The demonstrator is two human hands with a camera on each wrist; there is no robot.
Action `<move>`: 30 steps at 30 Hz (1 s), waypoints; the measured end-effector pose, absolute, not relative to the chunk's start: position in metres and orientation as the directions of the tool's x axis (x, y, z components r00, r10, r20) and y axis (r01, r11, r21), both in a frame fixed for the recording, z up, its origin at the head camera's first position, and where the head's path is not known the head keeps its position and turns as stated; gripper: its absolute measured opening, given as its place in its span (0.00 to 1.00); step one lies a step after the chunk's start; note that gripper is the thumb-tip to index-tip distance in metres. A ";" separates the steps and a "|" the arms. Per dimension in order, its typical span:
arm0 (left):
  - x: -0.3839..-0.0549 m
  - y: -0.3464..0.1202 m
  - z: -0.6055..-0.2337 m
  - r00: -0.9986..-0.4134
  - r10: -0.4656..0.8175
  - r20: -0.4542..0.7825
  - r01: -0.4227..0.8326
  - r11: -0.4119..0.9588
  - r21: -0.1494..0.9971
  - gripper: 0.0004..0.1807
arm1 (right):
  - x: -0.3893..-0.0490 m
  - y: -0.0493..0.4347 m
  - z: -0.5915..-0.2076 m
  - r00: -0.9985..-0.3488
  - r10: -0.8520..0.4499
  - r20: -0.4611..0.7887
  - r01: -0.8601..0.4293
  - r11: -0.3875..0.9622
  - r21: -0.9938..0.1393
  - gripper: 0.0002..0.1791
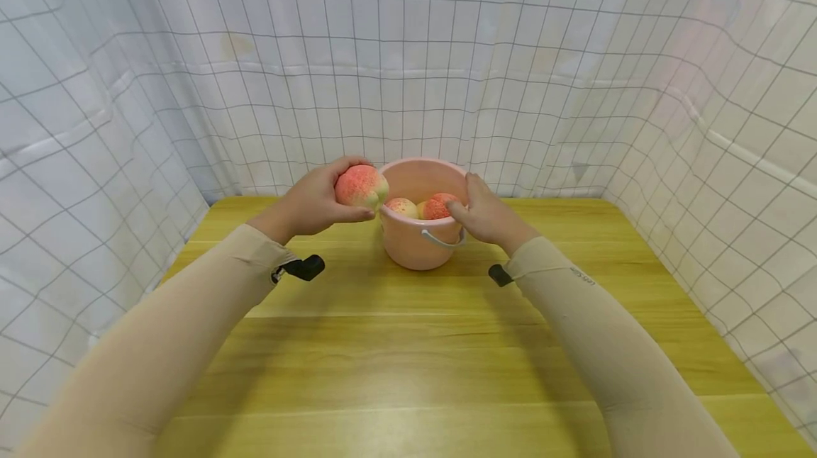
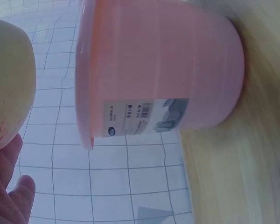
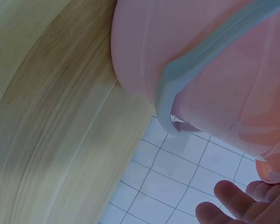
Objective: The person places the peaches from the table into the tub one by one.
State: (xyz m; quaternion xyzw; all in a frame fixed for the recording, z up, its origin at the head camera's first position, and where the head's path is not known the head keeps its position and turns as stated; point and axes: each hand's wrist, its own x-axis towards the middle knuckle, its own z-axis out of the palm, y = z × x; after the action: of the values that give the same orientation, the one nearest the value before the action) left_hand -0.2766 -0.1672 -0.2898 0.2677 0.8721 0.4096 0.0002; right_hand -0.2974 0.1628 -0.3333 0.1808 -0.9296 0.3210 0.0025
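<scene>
A red and pale-yellow peach (image 1: 359, 184) is in my left hand (image 1: 315, 203), just left of the bucket's rim and above the table. The thumb and fingers curl round it, and its pale side (image 2: 11, 84) fills the left edge of the left wrist view. A pink bucket (image 1: 415, 245) stands upright on the table. My right hand (image 1: 488, 217) grips its right rim, thumb on the inner side near a red peach (image 1: 436, 207), with fingers (image 3: 238, 200) outside. Next to that red peach in the bucket lies a paler peach (image 1: 402, 208); another yellowish one is partly hidden between them.
The bucket's grey-white handle (image 1: 440, 239) hangs down at its front right. A label (image 2: 144, 116) is stuck to the bucket's side. The wooden table (image 1: 408, 373) runs back to a white checked curtain (image 1: 421, 54), which also encloses both sides.
</scene>
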 end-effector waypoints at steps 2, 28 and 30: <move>-0.280 -0.163 -0.287 -0.854 0.468 0.229 0.472 0.507 0.721 0.40 | -0.298 0.163 -0.334 -0.935 -0.334 0.122 -0.338 0.729 -0.596 0.41; -0.310 -0.121 -0.280 -0.870 0.428 0.245 0.440 0.452 0.776 0.44 | -0.299 0.163 -0.335 -0.935 -0.334 0.118 -0.336 0.735 -0.588 0.40; -0.311 -0.119 -0.281 -0.868 0.431 0.248 0.444 0.449 0.776 0.44 | -0.298 0.163 -0.335 -0.935 -0.336 0.110 -0.334 0.738 -0.586 0.41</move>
State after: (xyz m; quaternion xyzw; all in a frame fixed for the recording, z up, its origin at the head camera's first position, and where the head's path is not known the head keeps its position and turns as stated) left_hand -0.3107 -0.1188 -0.2806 0.2570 0.8510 0.4579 -0.0072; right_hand -0.2984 0.1631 -0.3350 0.1797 -0.9323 0.3139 -0.0013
